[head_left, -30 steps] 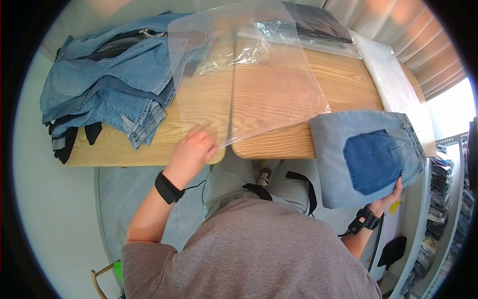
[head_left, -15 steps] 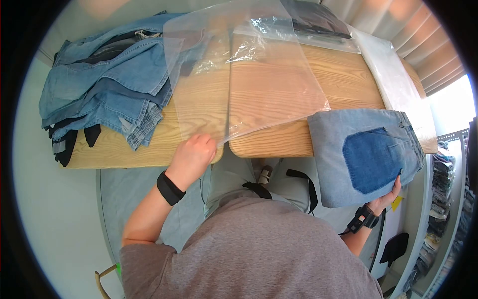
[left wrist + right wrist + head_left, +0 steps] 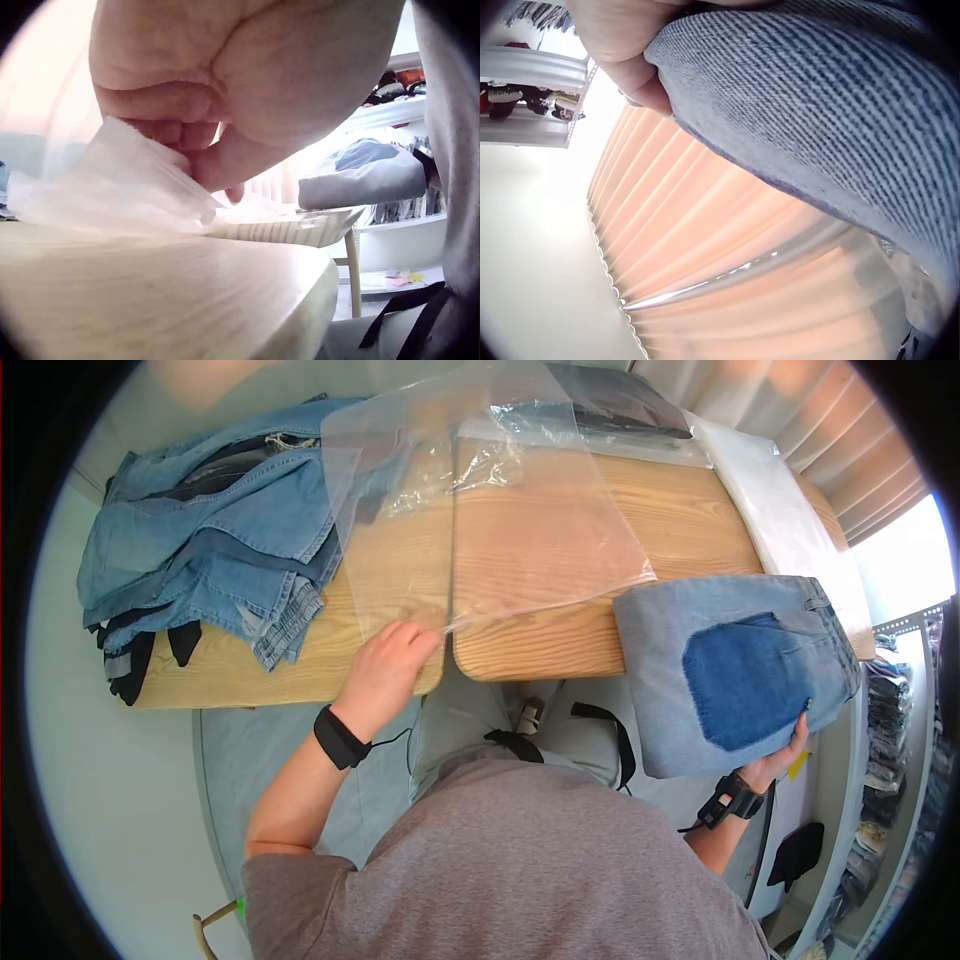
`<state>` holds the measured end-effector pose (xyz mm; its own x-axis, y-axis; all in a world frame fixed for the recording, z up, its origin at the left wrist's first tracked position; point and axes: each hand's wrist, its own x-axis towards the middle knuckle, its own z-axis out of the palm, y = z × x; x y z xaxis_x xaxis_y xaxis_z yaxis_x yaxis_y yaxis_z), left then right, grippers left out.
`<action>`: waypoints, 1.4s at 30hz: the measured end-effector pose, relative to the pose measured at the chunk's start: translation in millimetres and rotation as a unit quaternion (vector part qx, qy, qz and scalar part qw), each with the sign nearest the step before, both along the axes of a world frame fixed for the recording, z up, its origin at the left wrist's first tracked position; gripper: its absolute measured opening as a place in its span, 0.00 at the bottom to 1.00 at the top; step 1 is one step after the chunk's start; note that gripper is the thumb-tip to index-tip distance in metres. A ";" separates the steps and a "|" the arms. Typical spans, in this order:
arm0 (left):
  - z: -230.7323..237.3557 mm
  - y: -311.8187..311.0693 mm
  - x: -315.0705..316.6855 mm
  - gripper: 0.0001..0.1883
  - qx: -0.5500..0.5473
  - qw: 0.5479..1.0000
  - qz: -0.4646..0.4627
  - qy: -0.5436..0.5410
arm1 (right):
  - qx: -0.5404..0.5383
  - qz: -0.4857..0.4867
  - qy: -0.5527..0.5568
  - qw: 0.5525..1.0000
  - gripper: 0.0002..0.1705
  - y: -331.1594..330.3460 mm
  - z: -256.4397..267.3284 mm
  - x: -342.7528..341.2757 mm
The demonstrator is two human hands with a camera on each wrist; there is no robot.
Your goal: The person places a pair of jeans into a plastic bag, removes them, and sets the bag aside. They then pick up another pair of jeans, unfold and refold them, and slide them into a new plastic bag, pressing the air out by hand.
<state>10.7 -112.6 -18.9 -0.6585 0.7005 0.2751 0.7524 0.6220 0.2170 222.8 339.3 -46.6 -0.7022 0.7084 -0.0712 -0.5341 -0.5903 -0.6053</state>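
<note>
A large clear plastic bag (image 3: pixel 540 530) lies flat across the gap between two wooden table tops. My left hand (image 3: pixel 390 665) is at its near left corner; in the left wrist view the curled fingers of my left hand (image 3: pixel 225 97) pinch the crumpled plastic edge (image 3: pixel 112 180). Folded light-blue jeans (image 3: pixel 660 680) with a darker patch hang over the table's right front edge, held by my right hand (image 3: pixel 778 760) from below at the waist side. In the right wrist view, my right hand (image 3: pixel 622 56) grips the denim (image 3: pixel 795 112) along its edge.
Piled jeans (image 3: pixel 240 520) cover the left of the table (image 3: pixel 400 680). At the back lies a dark bagged garment (image 3: pixel 620 405); a white plastic stack (image 3: pixel 770 500) runs along the right. Shelves of packed clothes (image 3: pixel 885 760) stand at the right.
The bag's near edge and my left hand have shifted slightly up, the fingers now closed on the corner. The jeans and my right hand have hardly moved.
</note>
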 end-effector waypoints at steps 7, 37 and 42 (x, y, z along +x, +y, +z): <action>5.5 4.5 -7.6 0.26 -0.053 0.999 0.001 -0.012 | 0.023 -0.030 0.002 0.999 0.29 -17.1 27.4 -2.0; 36.1 31.3 -51.7 0.33 0.087 0.994 -0.021 -0.068 | 0.007 0.408 -0.274 0.871 0.20 -105.5 18.9 -148.8; 52.2 51.3 -71.7 0.25 -0.087 0.996 0.006 -0.012 | 0.082 0.407 -0.238 0.878 0.21 -107.4 14.7 -145.1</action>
